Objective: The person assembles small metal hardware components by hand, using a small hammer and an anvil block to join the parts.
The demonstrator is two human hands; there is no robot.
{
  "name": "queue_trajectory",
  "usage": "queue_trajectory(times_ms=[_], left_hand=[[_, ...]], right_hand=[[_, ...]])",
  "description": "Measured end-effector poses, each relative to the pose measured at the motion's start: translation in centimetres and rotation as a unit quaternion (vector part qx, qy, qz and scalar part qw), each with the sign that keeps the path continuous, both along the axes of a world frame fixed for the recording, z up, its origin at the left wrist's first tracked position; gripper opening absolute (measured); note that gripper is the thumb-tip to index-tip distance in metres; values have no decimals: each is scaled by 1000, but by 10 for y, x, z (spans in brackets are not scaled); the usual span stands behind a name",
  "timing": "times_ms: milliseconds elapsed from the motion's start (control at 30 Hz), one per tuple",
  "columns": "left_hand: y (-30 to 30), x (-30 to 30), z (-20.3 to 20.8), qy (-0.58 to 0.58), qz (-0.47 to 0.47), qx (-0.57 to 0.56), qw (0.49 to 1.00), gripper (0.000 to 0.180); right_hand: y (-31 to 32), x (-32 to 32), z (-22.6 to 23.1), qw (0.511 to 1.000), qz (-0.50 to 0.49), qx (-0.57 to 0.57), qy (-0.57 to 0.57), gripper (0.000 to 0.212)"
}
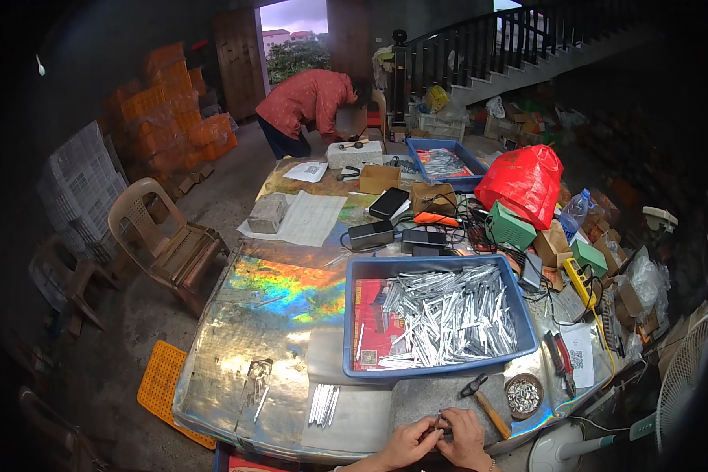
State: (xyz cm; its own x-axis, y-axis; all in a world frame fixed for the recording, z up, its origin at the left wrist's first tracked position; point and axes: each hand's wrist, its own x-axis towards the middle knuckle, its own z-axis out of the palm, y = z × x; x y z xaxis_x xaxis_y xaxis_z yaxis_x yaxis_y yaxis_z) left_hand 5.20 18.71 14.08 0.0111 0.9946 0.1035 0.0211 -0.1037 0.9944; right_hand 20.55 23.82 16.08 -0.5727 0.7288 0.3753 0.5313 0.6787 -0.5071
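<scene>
My left hand and my right hand meet at the near edge of the table, over a grey stone slab. Fingers of both are closed together around something small and dark that I cannot make out. A hammer with a wooden handle lies beside my right hand. Just past it stands a round bowl of small silvery pieces. To the left, several thin metal rods lie side by side on a pale sheet. Beyond the slab, a blue plastic tray holds a heap of similar silvery rods.
Red-handled pliers lie at the right, near a yellow power strip. Cables, black adapters and a red plastic bag crowd the table's far right. Across the table a person bends forward. A plastic chair stands left; a fan right.
</scene>
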Motion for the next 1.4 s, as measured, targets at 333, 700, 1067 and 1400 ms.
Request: queue_trajectory(times_ms=[333, 700, 1067, 1400], left_hand=[[-4, 2, 6, -4, -17, -33, 999, 22], [-3, 5, 10, -37, 8, -52, 998, 18], [-2, 8, 7, -68, 18, -75, 995, 16], [-2, 6, 9, -50, 8, -59, 997, 15]], right_hand=[[-4, 3, -3, 999, -2, -45, 10, 55], [8, 0, 4, 1000, 12, 21, 5, 46], [11, 3, 2, 999, 26, 19, 14, 45], [7, 1, 6, 1000, 7, 21, -14, 46]])
